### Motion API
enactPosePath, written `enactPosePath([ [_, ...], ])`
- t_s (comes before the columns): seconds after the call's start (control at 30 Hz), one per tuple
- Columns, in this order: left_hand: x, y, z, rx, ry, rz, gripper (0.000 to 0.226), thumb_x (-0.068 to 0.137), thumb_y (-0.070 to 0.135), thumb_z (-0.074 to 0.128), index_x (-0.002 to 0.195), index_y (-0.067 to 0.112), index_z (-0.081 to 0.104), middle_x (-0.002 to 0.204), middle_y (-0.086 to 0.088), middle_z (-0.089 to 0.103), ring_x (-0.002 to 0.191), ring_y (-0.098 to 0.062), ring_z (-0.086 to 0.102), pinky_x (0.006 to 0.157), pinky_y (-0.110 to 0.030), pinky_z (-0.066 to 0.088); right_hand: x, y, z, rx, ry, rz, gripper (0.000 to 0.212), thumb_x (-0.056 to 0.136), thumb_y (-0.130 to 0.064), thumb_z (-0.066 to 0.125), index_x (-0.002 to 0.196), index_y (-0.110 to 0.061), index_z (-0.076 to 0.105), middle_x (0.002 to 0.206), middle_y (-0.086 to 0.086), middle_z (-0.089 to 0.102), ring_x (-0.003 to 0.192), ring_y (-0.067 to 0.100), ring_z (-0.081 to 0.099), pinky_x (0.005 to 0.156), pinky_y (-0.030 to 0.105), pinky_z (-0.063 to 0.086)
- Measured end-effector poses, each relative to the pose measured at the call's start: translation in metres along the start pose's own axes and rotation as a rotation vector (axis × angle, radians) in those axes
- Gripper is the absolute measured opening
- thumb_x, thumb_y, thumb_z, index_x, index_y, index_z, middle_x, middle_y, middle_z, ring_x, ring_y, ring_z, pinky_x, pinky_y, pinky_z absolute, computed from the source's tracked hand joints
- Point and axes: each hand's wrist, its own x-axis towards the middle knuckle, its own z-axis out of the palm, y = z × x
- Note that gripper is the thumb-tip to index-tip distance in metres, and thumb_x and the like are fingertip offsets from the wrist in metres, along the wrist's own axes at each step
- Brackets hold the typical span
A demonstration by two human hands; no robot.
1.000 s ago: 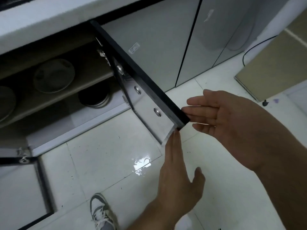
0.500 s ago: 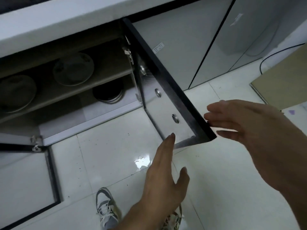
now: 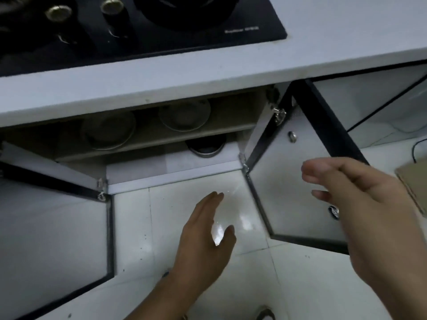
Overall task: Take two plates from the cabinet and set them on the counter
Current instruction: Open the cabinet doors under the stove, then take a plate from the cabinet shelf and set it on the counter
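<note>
Kitchen cabinet [image 3: 231, 118] open; plates [image 3: 184, 115] on shelf ahead; my left hand [image 3: 205, 241] nearer, right hand [image 3: 360, 204] beside; both spread, empty.

- The floor tiles [image 3: 191, 211] are glossy white, with a bright glare patch.
- The table [image 3: 208, 72] is a smooth, matt, pale slab.
- The cooktop [image 3: 138, 26] is glossy black glass with brass-coloured knobs [image 3: 59, 12].
- The cabinet doors [image 3: 295, 188] are smooth frosted panels in black frames, with shiny metal hinges [image 3: 279, 114].
- The shelf [image 3: 147, 138] looks like matt wood.
- The plates [image 3: 184, 115] look smooth and glazed.
</note>
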Motion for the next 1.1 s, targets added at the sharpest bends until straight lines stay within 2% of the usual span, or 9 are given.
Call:
enactPosePath([
  [0.17,0.025,-0.049,-0.080,-0.151,0.051,-0.185,0.048,0.084,0.016,0.067,0.123,0.042,0.053,0.129,0.018,0.055,0.112,0.014,0.049,0.080,-0.003,0.045,0.010,-0.009,0.083,0.017,-0.142,0.115,0.017,0.085,-0.023,0.061,0.081,-0.032,0.075,0.081,-0.012,0.074,0.079,0.004,0.069,0.077,0.033,0.056],
  [0.33,0.058,-0.093,-0.128,-0.225,0.070,-0.299,0.042,0.087,0.013,0.066,0.125,0.027,0.057,0.124,0.005,0.060,0.112,-0.006,0.056,0.084,-0.021,0.049,0.030,0.012,0.145,0.003,-0.168,0.248,0.015,0.084,-0.021,0.061,0.082,-0.026,0.075,0.089,-0.007,0.074,0.090,0.016,0.069,0.088,0.040,0.054],
  [0.43,0.085,-0.108,-0.136,-0.242,0.099,-0.340,0.041,0.088,0.015,0.065,0.126,0.027,0.055,0.123,0.007,0.058,0.112,-0.007,0.055,0.077,-0.012,0.044,0.050,0.030,0.171,0.028,-0.196,0.314,0.016,0.084,-0.013,0.059,0.083,-0.018,0.073,0.097,0.005,0.073,0.095,0.023,0.068,0.087,0.037,0.054],
  [0.57,0.120,-0.119,-0.133,-0.277,0.147,-0.356,0.040,0.089,0.017,0.063,0.127,0.024,0.054,0.124,0.007,0.058,0.108,-0.012,0.059,0.074,-0.012,0.048,0.088,0.052,0.188,0.074,-0.220,0.374,0.013,0.086,-0.010,0.058,0.085,-0.014,0.070,0.108,0.017,0.069,0.098,0.028,0.067,0.084,0.036,0.054],
  [0.63,0.135,-0.124,-0.127,-0.329,0.176,-0.395,0.038,0.089,0.015,0.062,0.126,0.021,0.055,0.123,0.001,0.060,0.107,-0.018,0.060,0.083,-0.026,0.054,0.106,0.066,0.193,0.081,-0.220,0.389,0.011,0.086,-0.009,0.058,0.085,-0.012,0.068,0.110,0.020,0.068,0.097,0.031,0.067,0.084,0.037,0.055],
  [0.7,0.153,-0.128,-0.118,-0.429,0.214,-0.429,0.028,0.089,0.010,0.060,0.117,0.016,0.060,0.116,-0.009,0.064,0.105,-0.026,0.062,0.087,-0.038,0.054,0.126,0.081,0.197,0.074,-0.236,0.366,0.010,0.086,-0.007,0.058,0.084,-0.012,0.066,0.107,0.020,0.068,0.091,0.030,0.069,0.080,0.036,0.056],
  [0.77,0.170,-0.132,-0.106,-0.523,0.224,-0.481,0.015,0.091,0.005,0.055,0.101,0.014,0.064,0.110,-0.014,0.065,0.102,-0.032,0.064,0.082,-0.038,0.056,0.143,0.099,0.199,0.045,-0.253,0.336,0.010,0.087,-0.006,0.057,0.085,-0.012,0.065,0.101,0.020,0.069,0.082,0.027,0.069,0.075,0.036,0.056],
  [0.97,0.223,-0.163,-0.084,-0.590,0.243,-0.558,0.008,0.094,0.010,0.054,0.096,0.006,0.060,0.093,-0.019,0.065,0.079,-0.026,0.066,0.068,-0.033,0.060,0.201,0.150,0.223,0.114,-0.220,0.316,0.011,0.091,-0.006,0.055,0.081,-0.010,0.059,0.086,0.016,0.064,0.066,0.022,0.063,0.056,0.024,0.055],
  [1.1,0.257,-0.196,-0.085,-0.519,0.259,-0.472,0.010,0.093,0.015,0.057,0.093,0.006,0.061,0.090,-0.017,0.067,0.076,-0.022,0.069,0.070,-0.031,0.061,0.242,0.175,0.250,0.094,-0.212,0.266,0.012,0.092,-0.009,0.055,0.101,-0.002,0.059,0.095,0.019,0.063,0.062,0.020,0.061,0.056,0.025,0.056],
])
